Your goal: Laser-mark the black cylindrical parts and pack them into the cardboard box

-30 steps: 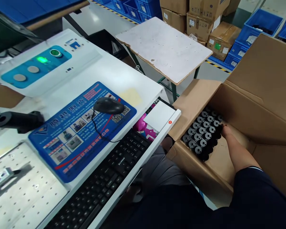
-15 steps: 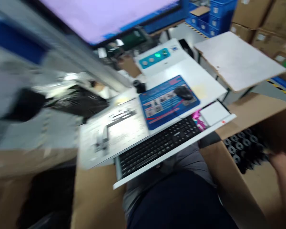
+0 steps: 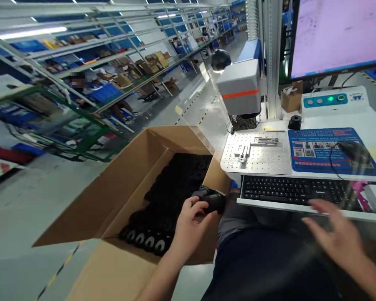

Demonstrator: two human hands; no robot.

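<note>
My left hand [image 3: 192, 219] is closed on a rounded black plastic part [image 3: 212, 200], its thumb and fingertips at the part's near side. The part is above the right wall of an open cardboard box [image 3: 125, 196]. Inside that box, rows of black parts [image 3: 178, 179] are packed together, and those in the front row show pale rings. My right hand [image 3: 336, 232] is in the air in front of the keyboard drawer, slightly blurred, fingers apart and nothing in them.
A perforated metal plate [image 3: 263, 156] with small clamps lies under a grey machine head [image 3: 240, 88]. Right of it are a blue mouse pad [image 3: 319, 150] and a mouse [image 3: 352, 151]. A black keyboard [image 3: 285, 189] sits in the pulled-out drawer. A person [image 3: 78, 83] is by the far racks.
The view has swung left, from the right-hand box to the left-hand one. My right hand has left the right box. My left hand now shows with the black part.
</note>
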